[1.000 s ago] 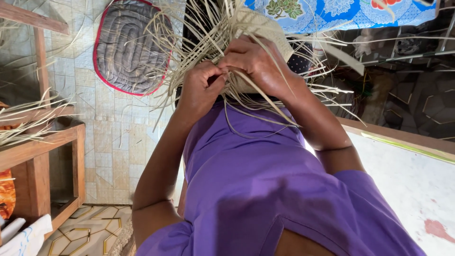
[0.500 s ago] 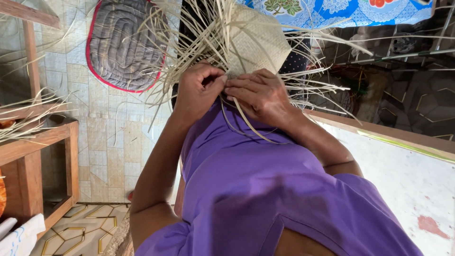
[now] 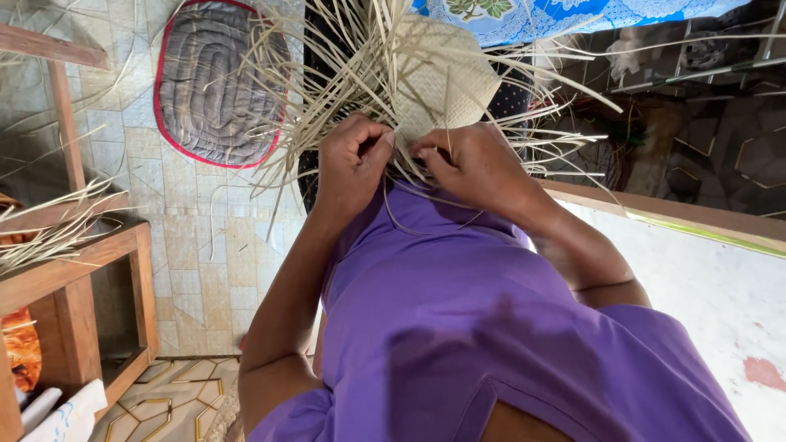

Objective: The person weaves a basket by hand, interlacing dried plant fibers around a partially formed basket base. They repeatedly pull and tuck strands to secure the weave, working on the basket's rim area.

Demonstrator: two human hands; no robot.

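Weaving is sitting partway: the woven panel (image 3: 442, 78) at twelve o'clock is finished, loose strips (image 3: 327, 82) fanning unwoven. Left hand (image 3: 352, 164) and right hand (image 3: 475, 164) are pinching strips at its edge.

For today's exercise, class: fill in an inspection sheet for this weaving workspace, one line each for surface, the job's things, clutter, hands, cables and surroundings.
Surface: tiled floor, pale, patterned.
Job's things: woven straw piece, tight pale panel with many loose strands fanning out from its edges, held up over the purple shirt.
Clutter: loose straw bundle lying on a wooden stand; grey quilted mat with red edging on the floor.
Hands: left hand curled in a grip on strands at the panel's lower edge; right hand pinching strands beside it.
Cables: nothing seen.
Surroundings: blue patterned cloth at top; white wall at right.
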